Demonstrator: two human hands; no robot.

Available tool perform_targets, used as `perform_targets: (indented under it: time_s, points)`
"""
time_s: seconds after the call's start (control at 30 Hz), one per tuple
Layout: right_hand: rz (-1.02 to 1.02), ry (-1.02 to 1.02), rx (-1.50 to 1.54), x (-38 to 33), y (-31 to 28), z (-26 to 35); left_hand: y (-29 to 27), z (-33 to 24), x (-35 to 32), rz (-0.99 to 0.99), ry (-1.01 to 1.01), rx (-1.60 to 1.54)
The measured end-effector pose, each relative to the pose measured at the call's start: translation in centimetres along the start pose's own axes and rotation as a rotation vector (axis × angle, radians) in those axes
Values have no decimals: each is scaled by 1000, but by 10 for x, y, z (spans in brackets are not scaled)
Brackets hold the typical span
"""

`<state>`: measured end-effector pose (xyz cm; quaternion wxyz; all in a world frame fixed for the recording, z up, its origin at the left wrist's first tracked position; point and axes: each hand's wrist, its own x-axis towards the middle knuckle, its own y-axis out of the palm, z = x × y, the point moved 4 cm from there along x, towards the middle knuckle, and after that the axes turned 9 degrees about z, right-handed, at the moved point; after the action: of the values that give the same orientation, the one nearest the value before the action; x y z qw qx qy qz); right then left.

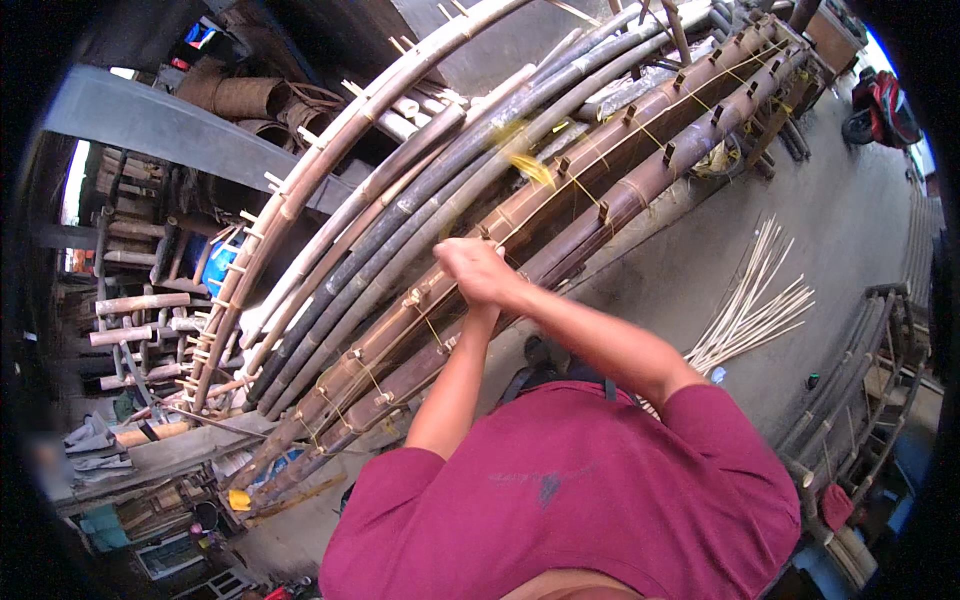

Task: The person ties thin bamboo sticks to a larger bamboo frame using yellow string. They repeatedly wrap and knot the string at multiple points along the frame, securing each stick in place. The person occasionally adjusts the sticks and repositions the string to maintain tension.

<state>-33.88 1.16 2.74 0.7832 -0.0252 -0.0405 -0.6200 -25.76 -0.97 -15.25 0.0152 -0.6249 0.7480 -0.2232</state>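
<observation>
My hands are together over a long brown bamboo pole (625, 207). The fingers of my right hand (470, 265) are curled closed; whatever they grip, if anything, is hidden. My left hand (483, 297) is right against it, mostly covered, its fingers out of sight. Short dark pegs (562, 165) stand up in a row along this pole, with thin yellowish cord stretched between some of them. A second pegged bamboo pole (590, 235) runs parallel on my side. Beyond my hands is a blurred yellow thing (530, 170) I cannot make out.
Several long dark poles (400, 210) lie behind the pegged ones. A curved bamboo pole (290, 205) with pale pegs arches at the left. Thin pale sticks (755, 310) are spread on the grey floor (850, 240) to the right. A bamboo rack (850, 380) stands at the far right.
</observation>
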Motion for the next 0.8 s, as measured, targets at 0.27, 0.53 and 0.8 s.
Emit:
perform_targets:
  time_s: [0.27, 0.53, 0.8]
  points:
    - [252, 144, -388, 56, -88, -31, 0, -107, 24, 252, -234, 570]
    - [381, -257, -639, -127, -41, -62, 1, -114, 29, 254, -264, 419]
    - [504, -81, -930, -123, -26, -63, -10, -80, 141, 61, -127, 422]
